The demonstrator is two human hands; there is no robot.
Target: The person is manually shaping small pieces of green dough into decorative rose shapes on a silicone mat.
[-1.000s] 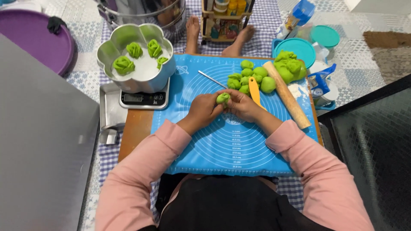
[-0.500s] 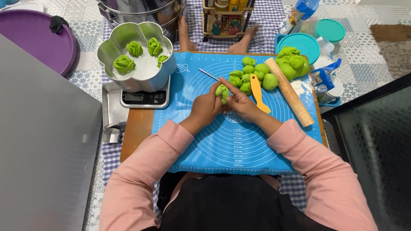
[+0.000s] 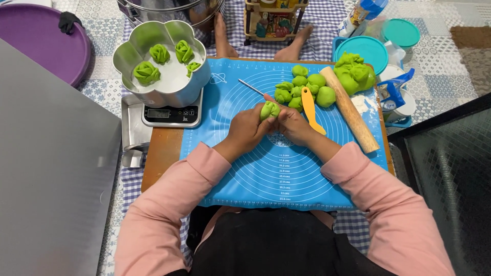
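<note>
The left hand (image 3: 249, 130) and the right hand (image 3: 293, 124) meet over the blue silicone mat (image 3: 255, 168), fingers of both closed around one small green dough piece (image 3: 269, 109) held just above the mat's middle. Behind the hands lies a cluster of green dough balls (image 3: 299, 88), with a yellow scraper (image 3: 310, 107) leaning among them and a thin metal stick (image 3: 251, 87) just beside. A wooden rolling pin (image 3: 350, 110) lies slantwise to the right, touching a larger lump of green dough (image 3: 354, 74) at its far end. To the left, a flower-shaped metal mould (image 3: 162, 64) stands on a digital kitchen scale (image 3: 171, 114); in it sit four shaped green pieces (folded like small roses) on a pale base. Farther right are a teal lidded tub (image 3: 366, 50) and a second teal lid (image 3: 402, 32); what they hold cannot be seen. A purple round tray (image 3: 36, 48) lies at far left.
</note>
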